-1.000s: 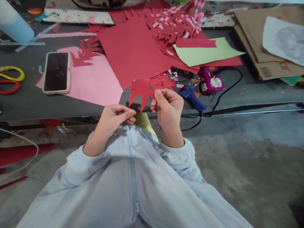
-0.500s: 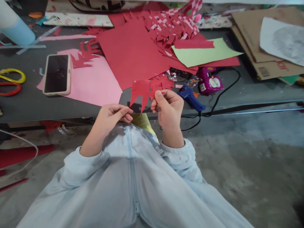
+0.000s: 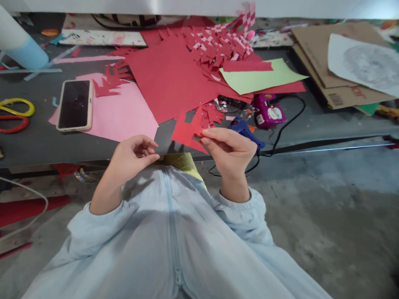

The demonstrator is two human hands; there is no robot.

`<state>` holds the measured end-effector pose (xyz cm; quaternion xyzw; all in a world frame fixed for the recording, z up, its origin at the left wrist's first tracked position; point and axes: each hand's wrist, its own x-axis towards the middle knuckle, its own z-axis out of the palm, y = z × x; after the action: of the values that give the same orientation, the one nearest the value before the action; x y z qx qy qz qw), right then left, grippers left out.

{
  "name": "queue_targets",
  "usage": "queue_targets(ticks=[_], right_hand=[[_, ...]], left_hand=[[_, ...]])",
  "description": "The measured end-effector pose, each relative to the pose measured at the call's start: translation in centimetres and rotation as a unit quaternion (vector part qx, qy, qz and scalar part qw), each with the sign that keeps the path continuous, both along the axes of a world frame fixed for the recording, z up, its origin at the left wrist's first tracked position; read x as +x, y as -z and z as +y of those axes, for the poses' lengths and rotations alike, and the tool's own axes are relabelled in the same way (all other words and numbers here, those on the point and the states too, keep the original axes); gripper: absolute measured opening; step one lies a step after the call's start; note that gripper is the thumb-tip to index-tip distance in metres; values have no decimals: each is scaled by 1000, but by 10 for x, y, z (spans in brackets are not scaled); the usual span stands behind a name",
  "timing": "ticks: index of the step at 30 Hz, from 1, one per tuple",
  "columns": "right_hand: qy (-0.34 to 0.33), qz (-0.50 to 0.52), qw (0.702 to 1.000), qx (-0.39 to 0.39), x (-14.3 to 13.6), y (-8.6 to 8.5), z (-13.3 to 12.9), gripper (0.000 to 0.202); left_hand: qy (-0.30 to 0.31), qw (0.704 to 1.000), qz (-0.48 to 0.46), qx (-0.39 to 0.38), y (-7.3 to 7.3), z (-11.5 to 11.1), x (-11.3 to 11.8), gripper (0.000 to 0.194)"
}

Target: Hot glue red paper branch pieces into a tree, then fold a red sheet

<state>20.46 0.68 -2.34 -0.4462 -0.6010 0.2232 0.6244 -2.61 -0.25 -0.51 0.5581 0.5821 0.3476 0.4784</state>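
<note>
The person's right hand (image 3: 233,151) pinches a red, jagged-cut paper piece (image 3: 186,132) between thumb and fingertips, over the front edge of the dark grey table (image 3: 34,145). The left hand (image 3: 129,160) is partly open, thumb parted from loosely curled fingers, seemingly empty, near the pale pink paper sheet (image 3: 127,110). The blue plastic glue gun (image 3: 240,124) lies partly behind the right hand. The step appears to be one-handed handling of the cutout; moving it calls for a light pinch, sparing its thin points.

The pale blue jacket (image 3: 149,245) has a front zipper (image 3: 178,276).
</note>
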Motion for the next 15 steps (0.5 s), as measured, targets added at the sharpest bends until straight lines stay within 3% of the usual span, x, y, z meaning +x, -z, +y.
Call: queue_targets(ticks=[3,5,12,15], right_hand=[[-13,-2,1000,9,0,-2,-3,7],[-24,9,1000,8,-1,-3,-5,8],[-67,27,997,15,-5,-1,-6,20],[-67,14,998,-5,-9,-2,-8,14]], left_hand=[[44,999,-4,-6,-4,-2,-2,40],[57,998,-14,-12,-6,-4,-1,40],[29,996,-81,-20,-11,-7,6,40],[28,994,-105,-20,-9,-6,8,42]])
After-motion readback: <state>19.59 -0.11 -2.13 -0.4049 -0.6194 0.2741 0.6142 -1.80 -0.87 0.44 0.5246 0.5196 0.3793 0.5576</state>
